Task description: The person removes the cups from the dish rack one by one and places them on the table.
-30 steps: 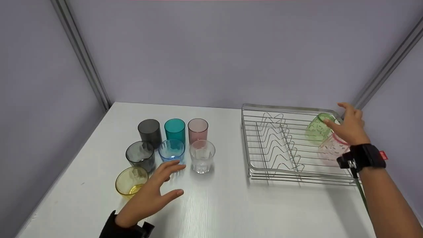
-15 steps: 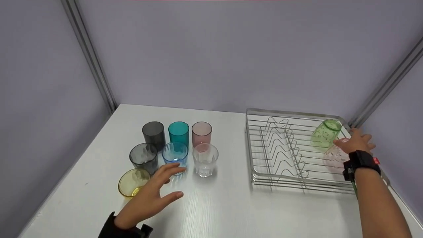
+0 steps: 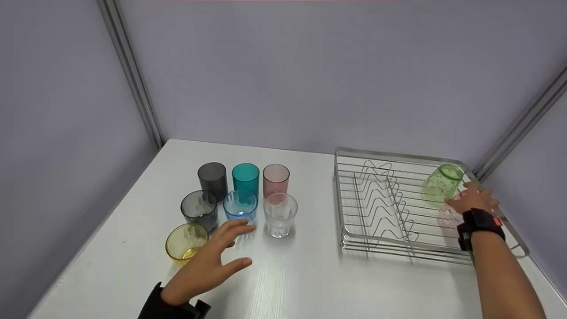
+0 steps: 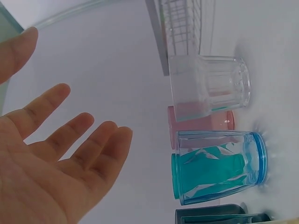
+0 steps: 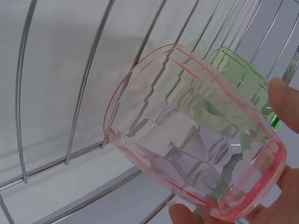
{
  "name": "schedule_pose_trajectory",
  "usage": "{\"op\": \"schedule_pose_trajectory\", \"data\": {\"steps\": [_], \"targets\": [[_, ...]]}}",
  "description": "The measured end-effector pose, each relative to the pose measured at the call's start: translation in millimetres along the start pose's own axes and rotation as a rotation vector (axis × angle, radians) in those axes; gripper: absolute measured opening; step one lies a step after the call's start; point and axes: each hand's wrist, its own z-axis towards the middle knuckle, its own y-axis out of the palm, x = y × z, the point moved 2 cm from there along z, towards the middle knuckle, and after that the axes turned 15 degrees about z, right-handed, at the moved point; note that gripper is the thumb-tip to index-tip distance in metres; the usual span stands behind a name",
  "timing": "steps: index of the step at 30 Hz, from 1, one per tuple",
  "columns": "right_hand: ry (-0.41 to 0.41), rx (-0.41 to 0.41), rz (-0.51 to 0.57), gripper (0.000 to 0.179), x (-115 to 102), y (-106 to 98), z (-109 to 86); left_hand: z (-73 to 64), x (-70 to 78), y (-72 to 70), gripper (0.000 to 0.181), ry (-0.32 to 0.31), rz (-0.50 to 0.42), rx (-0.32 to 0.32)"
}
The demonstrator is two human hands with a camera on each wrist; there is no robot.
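Observation:
My right hand (image 3: pixel 472 200) is at the raised base of a clear glass with pink edges (image 5: pixel 187 135), its fingers spread. In the right wrist view the thumb stands apart from that glass, and the fingertips are partly hidden behind its base. The glass leans mouth-down on the wires of a metal dish rack (image 3: pixel 339 199). Beside it a green patterned glass (image 3: pixel 442 182) leans likewise. My left hand (image 3: pixel 206 268) hovers with fingers loosely extended, holding nothing. It is near a yellow glass (image 3: pixel 179 241) and a blue glass (image 3: pixel 239 204).
Other glasses stand upright at the left: clear (image 3: pixel 280 218), grey (image 3: pixel 200 212), dark grey (image 3: pixel 212 181), teal (image 3: pixel 245 177) and mauve (image 3: pixel 276 179). Wavy wire dividers (image 3: pixel 376 204) run along the rack's left half. Panel walls (image 3: pixel 310 79) enclose the white table (image 3: pixel 310 283).
My right hand has come down from beside the green glass to the pink-edged glass's base, then shifted little. The left hand stays in place, while the head view has turned slightly.

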Motion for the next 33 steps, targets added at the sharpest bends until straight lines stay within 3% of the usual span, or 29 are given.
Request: {"op": "schedule_pose_trajectory", "data": {"steps": [8,15,23,33], "targets": [[0.024,-0.011,0.004,0.076,22,1,4.6,-4.8,-0.8,1.8,0.053,-0.006,0.012,0.011],[-0.027,-0.045,-0.017,0.074,18,-4,1.0,-3.0,-1.3,0.7,0.055,-0.014,0.018,0.012],[-0.074,-0.068,-0.004,0.074,-4,-13,-10.4,-2.5,-4.2,1.2,0.055,-0.007,0.007,0.025],[-0.186,0.02,0.011,0.075,-37,-22,-25.7,1.8,-5.2,-0.1,0.053,0.005,-0.018,0.033]]}}
